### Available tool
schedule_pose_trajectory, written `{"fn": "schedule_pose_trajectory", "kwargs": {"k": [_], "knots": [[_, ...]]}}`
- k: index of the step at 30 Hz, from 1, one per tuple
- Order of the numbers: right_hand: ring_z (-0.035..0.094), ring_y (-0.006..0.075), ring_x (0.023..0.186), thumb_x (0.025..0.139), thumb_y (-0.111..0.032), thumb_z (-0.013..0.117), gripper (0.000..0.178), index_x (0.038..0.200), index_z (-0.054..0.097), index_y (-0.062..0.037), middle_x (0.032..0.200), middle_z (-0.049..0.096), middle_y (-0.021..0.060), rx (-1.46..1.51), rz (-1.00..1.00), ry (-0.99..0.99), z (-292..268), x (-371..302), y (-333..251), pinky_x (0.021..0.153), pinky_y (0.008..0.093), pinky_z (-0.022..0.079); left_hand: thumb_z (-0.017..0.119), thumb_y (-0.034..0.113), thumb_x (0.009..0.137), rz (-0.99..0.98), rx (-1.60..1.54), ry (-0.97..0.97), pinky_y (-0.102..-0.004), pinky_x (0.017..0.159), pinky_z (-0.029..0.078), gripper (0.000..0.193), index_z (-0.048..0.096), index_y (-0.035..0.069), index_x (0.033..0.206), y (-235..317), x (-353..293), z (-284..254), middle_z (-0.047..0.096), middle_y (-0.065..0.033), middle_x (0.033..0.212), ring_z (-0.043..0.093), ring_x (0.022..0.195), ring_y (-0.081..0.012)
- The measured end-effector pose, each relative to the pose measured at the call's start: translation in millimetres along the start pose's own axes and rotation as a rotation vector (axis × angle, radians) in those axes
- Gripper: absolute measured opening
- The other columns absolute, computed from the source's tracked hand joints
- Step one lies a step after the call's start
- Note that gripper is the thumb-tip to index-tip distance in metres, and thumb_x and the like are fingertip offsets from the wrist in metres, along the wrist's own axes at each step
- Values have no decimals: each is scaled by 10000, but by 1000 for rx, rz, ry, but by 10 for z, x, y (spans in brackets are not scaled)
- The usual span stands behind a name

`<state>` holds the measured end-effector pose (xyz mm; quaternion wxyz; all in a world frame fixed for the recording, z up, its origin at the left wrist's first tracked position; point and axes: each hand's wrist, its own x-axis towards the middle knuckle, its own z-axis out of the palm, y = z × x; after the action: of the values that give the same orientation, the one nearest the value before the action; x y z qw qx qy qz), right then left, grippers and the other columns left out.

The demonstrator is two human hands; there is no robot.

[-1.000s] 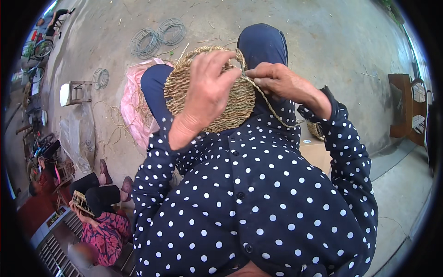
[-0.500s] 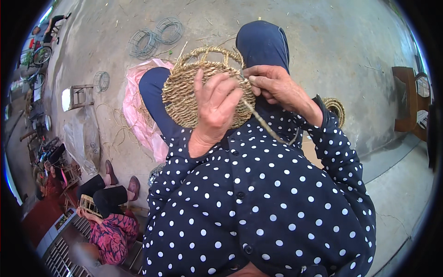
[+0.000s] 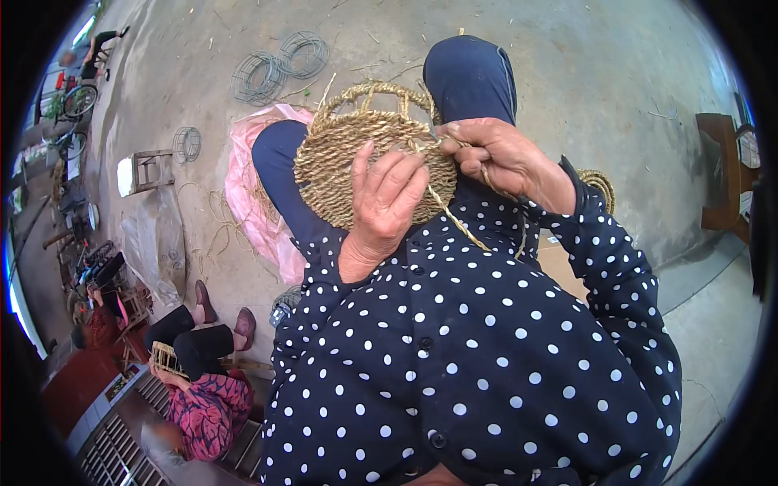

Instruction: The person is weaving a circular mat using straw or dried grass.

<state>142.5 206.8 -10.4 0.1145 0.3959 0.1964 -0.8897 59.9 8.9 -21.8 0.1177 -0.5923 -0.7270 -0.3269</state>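
A round woven straw basket lies tilted on my lap, its open-sided rim away from me. My left hand presses on its woven face, fingers bent and their tips by the right edge. At that edge my right hand is closed in a pinch on a strand of straw cord, which trails back under the wrist. Another cord end hangs from the weave onto my dotted shirt. Under the basket's left side is my dark trouser leg.
Pink plastic sheeting with loose straw lies by my left leg. Wire frames and a small stool stand on the concrete floor. A coil of straw rope is at my right. Lower left, a seated person holds another basket frame.
My right hand has shifted slightly right and down with the cord drawn out between its fingers. The left hand's fingers have closed up a little. The whole view has shifted slightly.
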Motion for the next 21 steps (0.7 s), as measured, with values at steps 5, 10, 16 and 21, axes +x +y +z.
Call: {"fn": "schedule_pose_trajectory", "kwargs": {"k": [5, 10, 16, 21], "knots": [[318, 4, 483, 1017, -169, 502, 278, 1229, 502, 10, 808, 546, 43, -69, 59, -202, -169, 17, -37, 399, 133, 292, 688, -10, 739, -7, -21, -18, -498, 1058, 365, 271, 675, 47, 1003, -6, -8, -3, 659, -61, 1075, 621, 1022, -249], [315, 3, 437, 1041, -273, 455, 290, 1250, 513, -80, 772, 505, 43, 184, 315, -408, -264, 81, -18, 350, 157, 343, 647, -3, 789, -26, -80, -23, -515, 1079, 340, 316, 622, 13, 1104, -16, 15, -33, 641, -93, 1063, 615, 1026, -252], [279, 33, 361, 1053, -459, 333, 376, 1201, 559, -197, 629, 489, 83, 157, 423, -427, -261, 247, -19, 288, 174, 267, 692, -45, 752, -130, -40, 88, -421, 881, 389, 320, 628, 27, 1057, -28, 264, 55, 640, -59, 938, 610, 855, -214], [303, 33, 369, 1031, -470, 399, 362, 1131, 531, -149, 657, 542, 98, 89, 357, -549, -344, 335, 16, 332, 188, 318, 699, 39, 761, -71, 131, -109, -402, 845, 377, 270, 651, 64, 1025, 81, 462, -42, 595, -35, 920, 586, 868, -208]]}}
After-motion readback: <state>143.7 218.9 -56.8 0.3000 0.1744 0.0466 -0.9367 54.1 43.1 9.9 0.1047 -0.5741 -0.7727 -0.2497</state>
